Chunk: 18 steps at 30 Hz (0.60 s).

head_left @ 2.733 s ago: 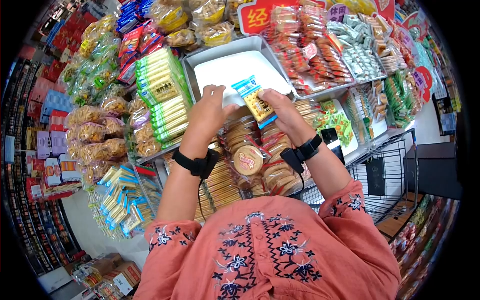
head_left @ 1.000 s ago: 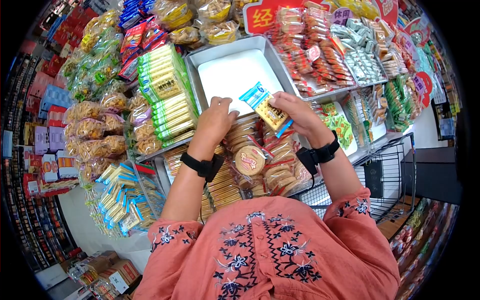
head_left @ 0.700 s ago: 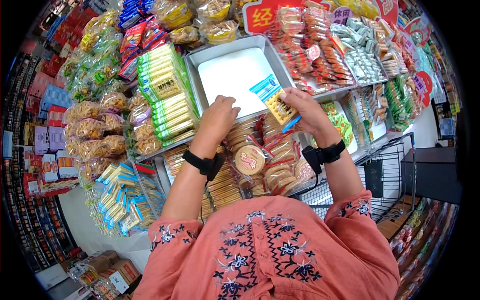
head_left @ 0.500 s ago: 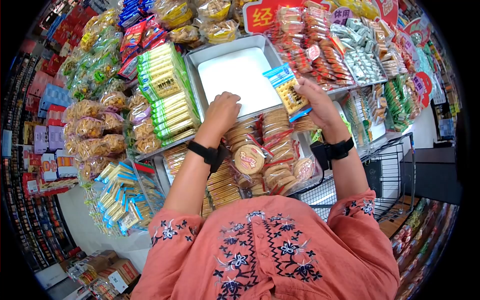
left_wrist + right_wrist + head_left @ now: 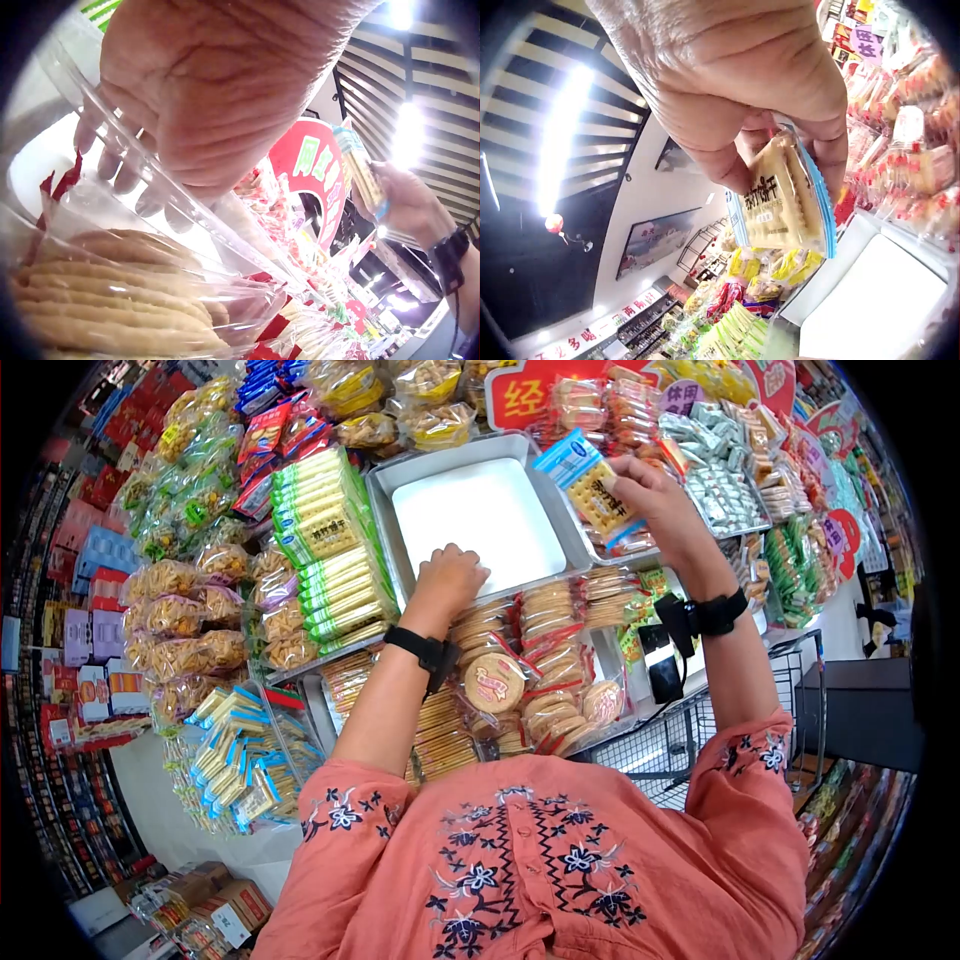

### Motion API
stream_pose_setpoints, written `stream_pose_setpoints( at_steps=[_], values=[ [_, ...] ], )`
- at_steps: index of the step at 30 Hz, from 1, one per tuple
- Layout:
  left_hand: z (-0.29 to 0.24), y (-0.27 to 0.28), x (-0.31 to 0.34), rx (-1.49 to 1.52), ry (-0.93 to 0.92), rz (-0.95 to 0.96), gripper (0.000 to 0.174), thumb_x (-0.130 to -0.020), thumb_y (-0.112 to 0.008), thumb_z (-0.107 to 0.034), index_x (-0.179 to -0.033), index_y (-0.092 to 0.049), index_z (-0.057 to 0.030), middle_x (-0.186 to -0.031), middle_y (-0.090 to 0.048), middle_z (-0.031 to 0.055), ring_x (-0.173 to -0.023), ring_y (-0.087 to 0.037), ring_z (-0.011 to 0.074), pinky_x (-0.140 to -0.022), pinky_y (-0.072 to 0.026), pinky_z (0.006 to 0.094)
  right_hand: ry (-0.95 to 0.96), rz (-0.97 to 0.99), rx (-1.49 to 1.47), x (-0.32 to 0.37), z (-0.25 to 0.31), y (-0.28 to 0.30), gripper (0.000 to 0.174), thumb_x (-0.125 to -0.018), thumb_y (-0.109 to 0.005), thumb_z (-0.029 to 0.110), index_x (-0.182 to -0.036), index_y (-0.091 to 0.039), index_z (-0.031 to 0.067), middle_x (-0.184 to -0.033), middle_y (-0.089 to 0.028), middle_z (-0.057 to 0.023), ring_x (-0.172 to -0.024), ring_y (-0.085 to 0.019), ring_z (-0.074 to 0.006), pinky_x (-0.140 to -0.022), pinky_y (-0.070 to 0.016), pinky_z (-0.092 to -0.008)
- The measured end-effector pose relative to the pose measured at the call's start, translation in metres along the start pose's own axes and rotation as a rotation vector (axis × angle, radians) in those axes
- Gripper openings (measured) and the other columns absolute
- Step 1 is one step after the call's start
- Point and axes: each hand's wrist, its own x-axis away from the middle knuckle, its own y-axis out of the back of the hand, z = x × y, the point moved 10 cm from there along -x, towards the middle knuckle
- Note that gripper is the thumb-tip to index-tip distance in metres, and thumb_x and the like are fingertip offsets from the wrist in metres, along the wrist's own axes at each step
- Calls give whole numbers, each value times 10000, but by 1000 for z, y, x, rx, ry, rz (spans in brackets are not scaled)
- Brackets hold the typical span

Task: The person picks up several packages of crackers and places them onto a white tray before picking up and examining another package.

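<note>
The right hand (image 5: 655, 495) is raised over the right rim of the metal tray (image 5: 480, 510). Its thumb and fingers are pinched on a cracker packet (image 5: 598, 488) of clear wrap with blue ends, square crackers showing through. The packet is held tilted in the air, near the red-wrapped snack packs (image 5: 600, 410) on the shelf beyond. The left hand (image 5: 450, 575) sits at the tray's near edge, fingers bent over the clear panel (image 5: 240, 247) that fronts it; the wrist view shows the fingertips through the plastic. Just below that panel lie round biscuit packs (image 5: 495, 680), and stacks of green-wrapped crackers (image 5: 330, 540) stand left of the tray
</note>
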Motion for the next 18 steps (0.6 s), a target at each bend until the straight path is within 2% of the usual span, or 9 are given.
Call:
stream_pose_setpoints(
  at_steps=[1,3,6,8,14,18],
  values=[
    [-1,2,1,22,-6,-23,353,-949,-560,-362,-1124,-704,-91,-1143,-648,197,-1088,-602,387,-928,-490,498,-11,49,50,0,20,-13,296,-951,-625,213,-1171,-670,20,-997,-674,-16,-912,-616,-105,-812,-491,-269],
    [-2,6,7,65,-17,-71,345,-943,-585,-357,-1126,-693,-85,-1138,-639,175,-1086,-593,385,-917,-476,517,102,95,247,-17,37,-22,308,-947,-626,210,-1171,-667,3,-1001,-684,-33,-915,-624,-118,-803,-502,-284],
    [-10,27,26,153,-66,-211,351,-930,-634,-303,-1168,-675,-50,-1155,-638,184,-1097,-589,384,-928,-480,489,298,191,427,-41,63,-50,309,-937,-625,195,-1162,-660,-13,-995,-711,-76,-893,-651,-146,-787,-522,-325],
    [-25,52,46,238,-87,-246,333,-935,-650,-250,-1175,-653,-18,-1164,-634,202,-1094,-590,392,-938,-479,469,394,278,465,-73,50,-70,290,-926,-628,181,-1148,-663,-3,-963,-719,-98,-877,-663,-160,-786,-523,-337],
    [-39,73,101,361,-168,-362,322,-920,-669,-153,-1187,-603,15,-1152,-621,213,-1078,-581,399,-943,-475,445,467,181,741,-130,6,-128,196,-871,-623,107,-1045,-666,28,-913,-704,-195,-849,-690,-345,-742,-526,-420],
    [-34,73,128,379,-136,-353,332,-913,-672,-135,-1194,-588,22,-1149,-611,204,-1073,-576,392,-936,-474,440,431,149,896,-156,-22,-150,218,-885,-631,92,-1089,-677,30,-966,-704,-192,-916,-691,-348,-835,-538,-414]
  ],
)
